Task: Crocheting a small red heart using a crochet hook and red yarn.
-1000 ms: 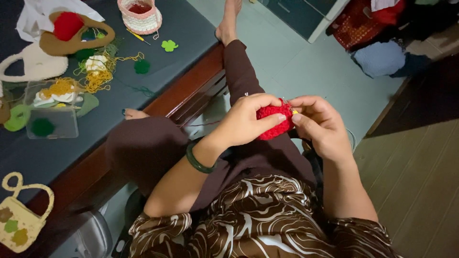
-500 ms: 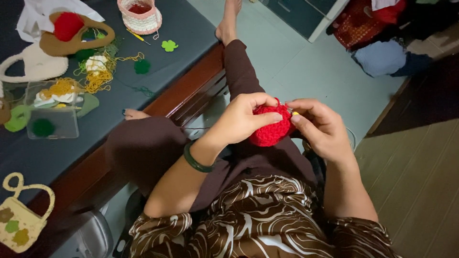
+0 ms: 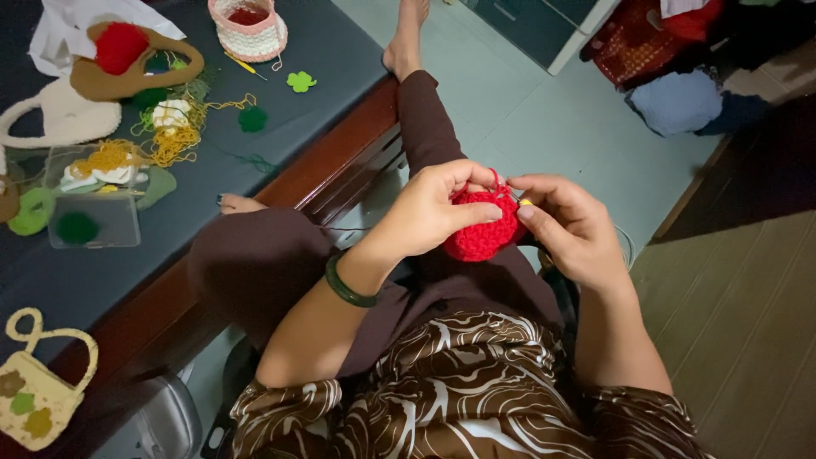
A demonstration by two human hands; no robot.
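Note:
A small round red crochet piece [image 3: 483, 229] sits between both hands above my lap. My left hand [image 3: 433, 208] pinches its left side with thumb and fingers; a dark green bangle [image 3: 347, 289] circles that wrist. My right hand [image 3: 571, 228] presses against the right edge of the piece, fingers curled around a thin crochet hook with a yellow tip [image 3: 524, 202] that pokes into the red yarn. Most of the hook is hidden by the fingers.
A dark table [image 3: 323, 76] on my left carries a pink-and-white crochet basket [image 3: 248, 27], a green clover [image 3: 300, 82], yellow yarn [image 3: 174, 140], a clear plastic box [image 3: 92, 217] and small crochet bags [image 3: 38, 391]. Bundles of cloth [image 3: 676, 98] lie on the floor far right.
The red piece has been turned slightly between the fingers, and both hands shifted a little. Nothing on the table moved.

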